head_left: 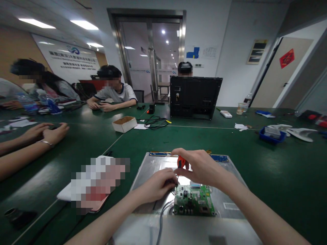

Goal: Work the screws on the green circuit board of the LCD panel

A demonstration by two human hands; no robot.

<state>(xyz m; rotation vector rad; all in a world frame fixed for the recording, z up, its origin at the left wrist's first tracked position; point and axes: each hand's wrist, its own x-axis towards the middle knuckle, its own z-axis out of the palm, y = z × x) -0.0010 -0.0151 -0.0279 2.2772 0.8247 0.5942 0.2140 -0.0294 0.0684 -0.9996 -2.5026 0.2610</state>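
Red screwdriver (181, 161) grasped near-upright by right hand (200, 166); left hand (161, 182) beside tip, hold unclear. Straight shaft, light pressure would best spare green circuit board (195, 201).

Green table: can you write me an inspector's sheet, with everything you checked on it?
Surface: green table, glare patches.
Job's things: green circuit board on a silver panel; orange-handled screwdriver pointing down at the board's corner.
Clutter: small open box; blue tray with things inside.
Hands: right hand holds the screwdriver; left hand is by its tip, grip unclear.
Cables: grey cable beside the board; black cable loosely looped near the box.
Surroundings: seated people, upright black screen unit, glass doors.
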